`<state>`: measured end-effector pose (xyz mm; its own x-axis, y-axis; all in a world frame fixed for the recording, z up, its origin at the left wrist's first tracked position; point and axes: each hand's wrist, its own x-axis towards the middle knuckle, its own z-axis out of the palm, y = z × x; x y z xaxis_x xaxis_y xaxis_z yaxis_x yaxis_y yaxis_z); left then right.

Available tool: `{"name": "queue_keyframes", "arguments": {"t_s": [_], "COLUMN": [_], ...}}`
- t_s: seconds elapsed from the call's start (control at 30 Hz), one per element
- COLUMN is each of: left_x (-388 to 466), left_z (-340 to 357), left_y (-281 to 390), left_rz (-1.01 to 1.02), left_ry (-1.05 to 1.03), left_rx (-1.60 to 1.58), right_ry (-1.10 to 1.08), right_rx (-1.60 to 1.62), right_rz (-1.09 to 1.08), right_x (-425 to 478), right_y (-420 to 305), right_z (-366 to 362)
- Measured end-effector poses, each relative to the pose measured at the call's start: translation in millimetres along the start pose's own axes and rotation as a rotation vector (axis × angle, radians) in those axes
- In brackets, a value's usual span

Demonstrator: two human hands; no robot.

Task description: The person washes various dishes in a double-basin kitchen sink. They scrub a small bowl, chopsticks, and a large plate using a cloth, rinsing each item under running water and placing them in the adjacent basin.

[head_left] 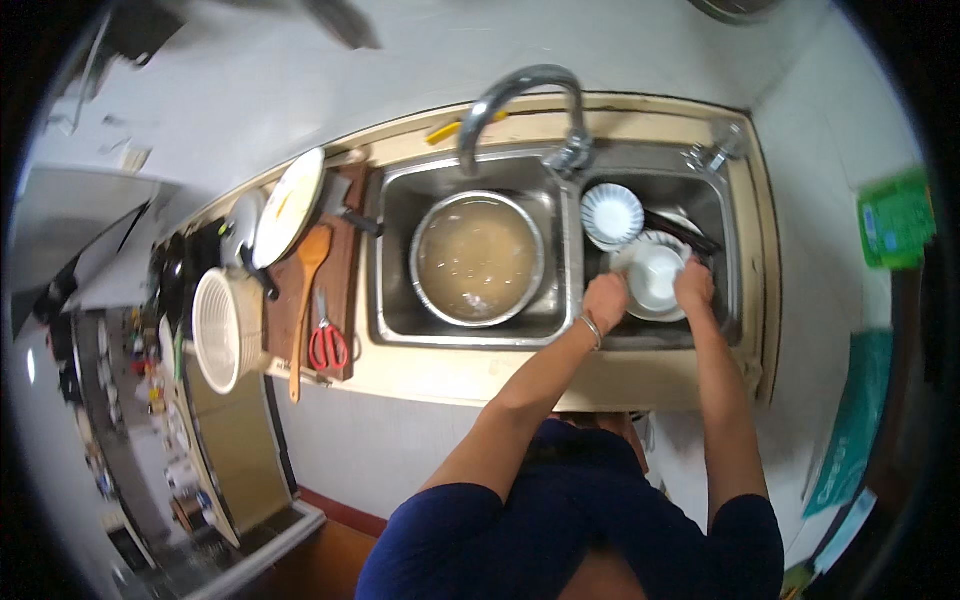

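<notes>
Over the smaller right sink basin, both hands are on a white bowl. My left hand, with a bracelet at the wrist, grips its left side. My right hand holds the opposite rim. Another pale bowl with a fluted rim sits just behind it, partly covered. A white bowl with blue-grey stripes rests at the basin's back left. Dark, slender utensils, too blurred to name, lie beside it on a pale dish. The fingertips are partly hidden.
A steel basin of cloudy water stands in the left sink, under the curved faucet. To the left, a cutting board bears a wooden spatula, red-handled scissors and a cleaver. A cream plastic basket overhangs the counter.
</notes>
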<state>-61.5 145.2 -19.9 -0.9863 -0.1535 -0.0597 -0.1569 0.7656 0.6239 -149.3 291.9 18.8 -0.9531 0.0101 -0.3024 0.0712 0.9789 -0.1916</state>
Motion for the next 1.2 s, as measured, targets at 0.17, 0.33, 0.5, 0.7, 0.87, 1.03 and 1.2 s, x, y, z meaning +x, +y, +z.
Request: {"name": "queue_keyframes", "arguments": {"t_s": [0.17,0.33,0.5,0.7,0.87,1.03,1.2], "left_x": [-41.7,-79.3,-88.3,-43.3,7.5,74.7,95.9], "left_z": [-66.3,-161.0,-184.3,-164.5,-140.4,-130.4,-124.7], "left_y": [2.8,-24.7,-140.5,-226.8,-279.9,-279.8,-272.6], "left_rz": [0.041,-0.556,-0.741,-0.643,0.005,0.125,0.275], "left_ry": [0.202,0.311,0.271,0.16,0.133,-0.453,-0.767], "left_rx": [-0.208,-0.582,-0.547,0.204,0.391,0.442,0.788], "right_ry": [-0.137,-0.104,-0.055,0.063,0.263,0.206,0.091], "right_rx": [-0.185,-0.21,-0.265,-0.16,0.062,0.493,0.771], "right_rz": [-0.089,-0.204,-0.238,-0.1,-0.028,0.112,0.087], "right_x": [9.4,19.2,34.2,28.1,1.7,-69.1,-110.8], "right_y": [-7.6,-6.9,-10.6,-13.8,-5.4,-51.0,-100.0], "right_z": [-4.9,-7.5,-2.8,-6.7,-15.7,-36.4,-26.5]}}
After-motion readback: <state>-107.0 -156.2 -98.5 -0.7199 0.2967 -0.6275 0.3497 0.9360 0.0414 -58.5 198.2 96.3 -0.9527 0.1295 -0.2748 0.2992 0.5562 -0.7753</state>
